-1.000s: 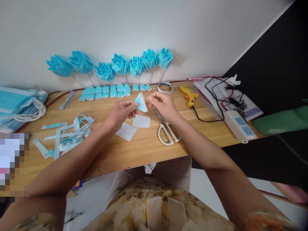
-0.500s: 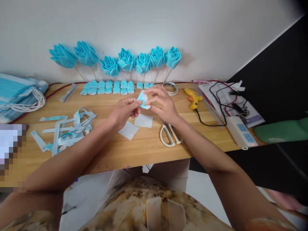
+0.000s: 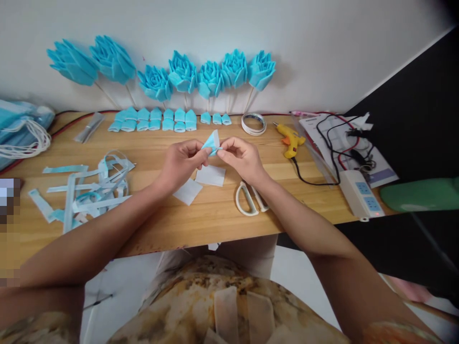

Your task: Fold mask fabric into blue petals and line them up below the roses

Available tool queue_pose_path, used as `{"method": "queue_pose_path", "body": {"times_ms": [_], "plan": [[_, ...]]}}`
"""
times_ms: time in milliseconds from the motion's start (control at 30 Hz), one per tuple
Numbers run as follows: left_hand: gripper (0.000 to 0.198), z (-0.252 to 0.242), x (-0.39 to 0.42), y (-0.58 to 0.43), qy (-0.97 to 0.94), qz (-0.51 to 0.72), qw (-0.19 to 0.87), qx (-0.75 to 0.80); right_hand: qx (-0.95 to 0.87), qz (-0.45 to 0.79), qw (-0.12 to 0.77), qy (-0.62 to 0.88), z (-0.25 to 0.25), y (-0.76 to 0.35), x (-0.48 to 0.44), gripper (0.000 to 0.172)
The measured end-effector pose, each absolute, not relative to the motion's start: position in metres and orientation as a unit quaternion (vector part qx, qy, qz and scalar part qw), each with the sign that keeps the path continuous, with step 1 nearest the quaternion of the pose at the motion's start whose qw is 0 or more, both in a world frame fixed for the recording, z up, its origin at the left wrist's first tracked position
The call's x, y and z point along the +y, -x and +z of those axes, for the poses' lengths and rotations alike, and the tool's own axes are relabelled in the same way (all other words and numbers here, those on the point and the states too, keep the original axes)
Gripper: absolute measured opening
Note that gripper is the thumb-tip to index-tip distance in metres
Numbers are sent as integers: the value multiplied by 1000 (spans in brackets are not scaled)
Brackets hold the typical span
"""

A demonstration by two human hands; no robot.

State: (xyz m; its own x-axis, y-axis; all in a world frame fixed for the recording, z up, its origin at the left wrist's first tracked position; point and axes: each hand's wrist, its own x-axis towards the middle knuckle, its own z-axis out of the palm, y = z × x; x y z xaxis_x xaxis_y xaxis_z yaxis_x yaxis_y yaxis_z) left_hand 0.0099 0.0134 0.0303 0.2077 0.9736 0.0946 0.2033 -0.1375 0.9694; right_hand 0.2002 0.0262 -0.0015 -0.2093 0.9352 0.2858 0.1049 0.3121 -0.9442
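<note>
Between my hands is a small folded piece of blue and white fabric, its pointed tip up. My left hand pinches its left side between thumb and fingers. The thumb and fingertips of my right hand are closed on its lower right corner. Two pale fabric squares, one just below the hands and another lower left, lie on the wooden table. White-handled scissors rest partly under my right wrist.
Blue fabric flowers on sticks lean at the wall above folded blue petals. Tape roll, yellow glue gun, power strip and green object are rightward. Cut strips and stacked masks lie left.
My right fingers have moved down from the top of the folded piece to its lower right corner, baring its tip. The camera view has shifted slightly.
</note>
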Motion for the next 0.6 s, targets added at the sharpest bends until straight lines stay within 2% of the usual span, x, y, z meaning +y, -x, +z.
{"method": "queue_pose_path", "body": {"times_ms": [300, 400, 500, 600], "plan": [[33, 30, 13, -10, -630, 415, 455, 473, -638, 443, 480, 409, -2, -201, 25, 27], [31, 29, 14, -9, -615, 422, 476, 465, -646, 445, 476, 398, -3, -203, 27, 37], [30, 26, 18, -8, -577, 430, 516, 466, -700, 399, 467, 366, 3, -209, 26, 47], [33, 24, 20, -8, -535, 435, 567, 451, -782, 314, 432, 321, 11, -214, 25, 50]]}}
